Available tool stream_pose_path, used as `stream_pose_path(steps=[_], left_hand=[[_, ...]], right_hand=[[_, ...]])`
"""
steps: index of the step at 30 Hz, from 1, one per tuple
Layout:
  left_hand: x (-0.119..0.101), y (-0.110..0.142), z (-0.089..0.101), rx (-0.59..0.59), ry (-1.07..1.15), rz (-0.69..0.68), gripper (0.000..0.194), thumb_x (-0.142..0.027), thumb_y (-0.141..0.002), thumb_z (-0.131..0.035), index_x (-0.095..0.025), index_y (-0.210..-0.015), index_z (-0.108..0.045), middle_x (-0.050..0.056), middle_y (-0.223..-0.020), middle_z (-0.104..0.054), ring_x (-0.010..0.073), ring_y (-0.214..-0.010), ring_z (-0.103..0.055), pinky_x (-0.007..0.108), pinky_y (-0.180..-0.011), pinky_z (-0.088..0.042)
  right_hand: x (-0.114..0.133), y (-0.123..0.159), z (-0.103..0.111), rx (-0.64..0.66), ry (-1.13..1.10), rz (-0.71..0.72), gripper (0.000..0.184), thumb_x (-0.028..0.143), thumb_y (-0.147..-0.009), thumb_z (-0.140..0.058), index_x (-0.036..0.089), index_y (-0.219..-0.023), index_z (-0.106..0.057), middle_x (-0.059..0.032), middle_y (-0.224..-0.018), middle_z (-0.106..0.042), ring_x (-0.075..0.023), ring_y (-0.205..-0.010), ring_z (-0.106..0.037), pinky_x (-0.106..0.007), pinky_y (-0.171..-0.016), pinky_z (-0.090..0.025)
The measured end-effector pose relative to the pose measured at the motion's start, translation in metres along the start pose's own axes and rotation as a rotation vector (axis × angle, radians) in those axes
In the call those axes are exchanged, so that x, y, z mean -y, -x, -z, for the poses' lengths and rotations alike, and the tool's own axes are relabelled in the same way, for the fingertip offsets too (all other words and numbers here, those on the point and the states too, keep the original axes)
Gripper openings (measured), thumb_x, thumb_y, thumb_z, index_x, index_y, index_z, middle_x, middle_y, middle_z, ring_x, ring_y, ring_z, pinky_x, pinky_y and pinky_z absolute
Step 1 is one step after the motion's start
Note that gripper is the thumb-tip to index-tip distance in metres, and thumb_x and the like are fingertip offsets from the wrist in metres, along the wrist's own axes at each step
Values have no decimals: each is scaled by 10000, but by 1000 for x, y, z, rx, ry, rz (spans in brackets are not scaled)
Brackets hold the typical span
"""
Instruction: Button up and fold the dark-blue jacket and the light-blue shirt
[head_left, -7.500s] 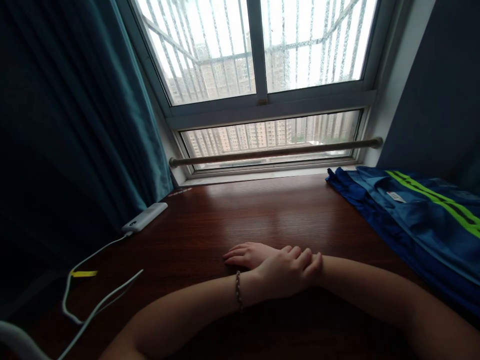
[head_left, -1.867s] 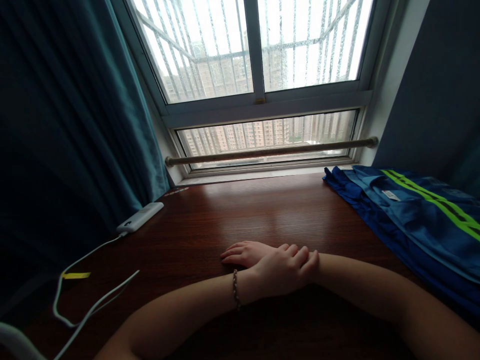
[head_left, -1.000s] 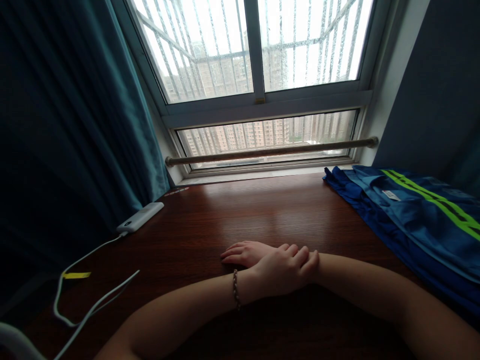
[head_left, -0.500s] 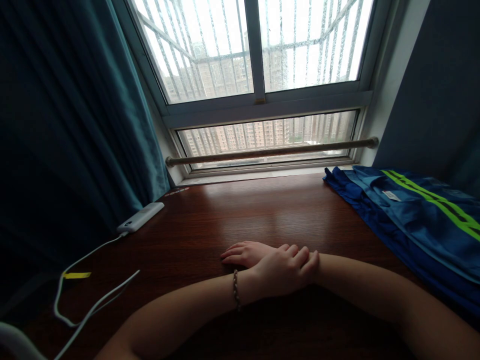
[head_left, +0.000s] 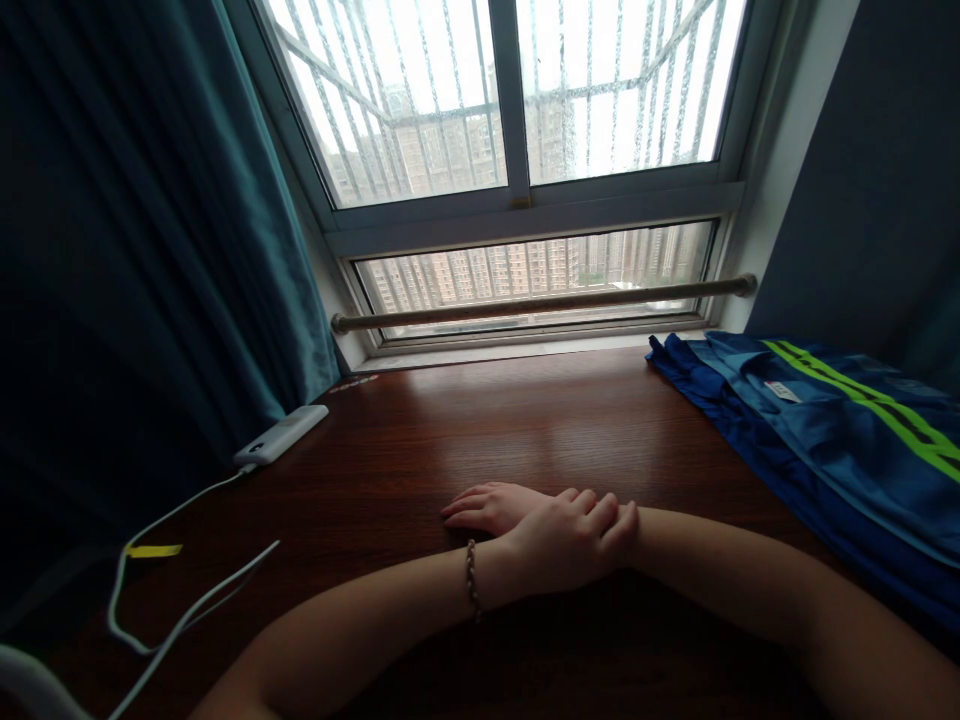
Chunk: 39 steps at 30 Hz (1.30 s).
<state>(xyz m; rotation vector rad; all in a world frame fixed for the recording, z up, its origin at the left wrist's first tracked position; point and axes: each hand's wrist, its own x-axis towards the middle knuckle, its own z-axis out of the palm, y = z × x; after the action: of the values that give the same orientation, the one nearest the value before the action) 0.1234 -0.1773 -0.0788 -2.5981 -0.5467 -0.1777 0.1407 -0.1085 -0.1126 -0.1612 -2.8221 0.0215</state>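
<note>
My arms lie crossed on the dark wooden desk [head_left: 525, 420]. My right hand [head_left: 487, 505] rests flat on the wood with its fingers stretched out to the left and nothing in it. My left hand [head_left: 570, 540] lies on top of my right wrist, fingers loosely draped over it, holding no object. A braided bracelet [head_left: 472, 578] sits on my left wrist.
Folded blue cloth with neon green stripes [head_left: 832, 430] lies at the right. A white power bank [head_left: 281, 434] with white cables [head_left: 180, 600] sits at the left by the teal curtain [head_left: 150, 250]. A rod [head_left: 540, 301] runs along the window [head_left: 517, 150] behind the desk.
Nothing has visibly changed in the last two seconds; since the oldest frame only the view has shifted slightly, and my hands stay still.
</note>
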Motion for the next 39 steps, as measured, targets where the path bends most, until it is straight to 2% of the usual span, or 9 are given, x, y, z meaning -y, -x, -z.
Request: stream_pose_path(steps=[3, 6, 12, 18, 23, 28, 33, 36, 39], left_hand=[[0, 0, 0, 7, -1, 4, 397, -255, -893, -281, -105, -1258, -321, 120, -977, -534, 182, -735, -533, 334, -623, -397], [0, 0, 0, 8, 12, 6, 395, -245, -895, -271, -110, -1263, -321, 119, -980, -533, 182, -743, -531, 336, -636, -400], [0, 0, 1, 5, 24, 4, 404, -246, -897, -260, -98, -1268, -322, 118, -989, -530, 189, -753, -526, 349, -643, -405], [0, 0, 1, 10, 16, 2, 405, -249, -895, -274, -99, -1269, -315, 120, -994, -530, 184, -757, -532, 343, -651, -410], [0, 0, 1, 2, 8, 11, 395, -240, -893, -279, -104, -1261, -326, 112, -985, -535, 183, -747, -535, 346, -649, -407], [0, 0, 1, -1, -1, 10, 394, -248, -894, -278, -107, -1258, -330, 112, -976, -538, 181, -743, -536, 338, -642, -400], [0, 0, 0, -5, -2, 5, 394, -255, -895, -275, -114, -1258, -335, 112, -979, -536, 181, -735, -533, 335, -632, -395], [0, 1, 0, -2, -5, -1, 397, -253, -897, -274, -107, -1263, -320, 117, -980, -537, 177, -737, -536, 329, -635, -399], [0, 1, 2, 3, -1, 1, 397, -250, -898, -272, -100, -1264, -313, 119, -983, -538, 177, -744, -539, 333, -654, -407]], right_hand=[[1, -1, 2, 32, 32, -1, 351, 119, -864, -470, 304, -1156, -531, 95, -1285, -427, -64, -1203, -375, -128, -1029, -264], [1, -1, 1, 49, 58, -10, 354, 133, -878, -455, 346, -1155, -510, 124, -1292, -413, -41, -1213, -351, -120, -1028, -248], [-2, 1, -3, 31, 92, 20, 368, 123, -877, -433, 306, -1188, -504, 99, -1311, -400, -46, -1232, -322, -102, -1034, -202], [-2, 0, -2, 19, 28, 18, 409, 79, -848, -447, 324, -1167, -522, 99, -1293, -409, -64, -1209, -365, -138, -1026, -267], [0, 0, 0, 55, -33, -5, 393, 75, -858, -414, 258, -1197, -494, 58, -1302, -409, -43, -1229, -315, -168, -1029, -258], [1, 0, 1, 67, -60, -18, 376, 103, -881, -391, 272, -1207, -469, 63, -1317, -399, -37, -1242, -284, -182, -1027, -245], [-2, 1, -3, 57, -95, -11, 407, 80, -869, -423, 302, -1207, -466, 78, -1321, -390, -37, -1245, -287, -150, -1039, -224], [-4, 1, -6, 14, -140, -14, 461, 71, -851, -454, 358, -1211, -456, 115, -1322, -376, -56, -1238, -314, -140, -1047, -224], [-2, 1, -2, -5, -161, -21, 528, 62, -837, -471, 424, -1220, -428, 155, -1302, -389, -71, -1211, -364, -156, -1035, -273]])
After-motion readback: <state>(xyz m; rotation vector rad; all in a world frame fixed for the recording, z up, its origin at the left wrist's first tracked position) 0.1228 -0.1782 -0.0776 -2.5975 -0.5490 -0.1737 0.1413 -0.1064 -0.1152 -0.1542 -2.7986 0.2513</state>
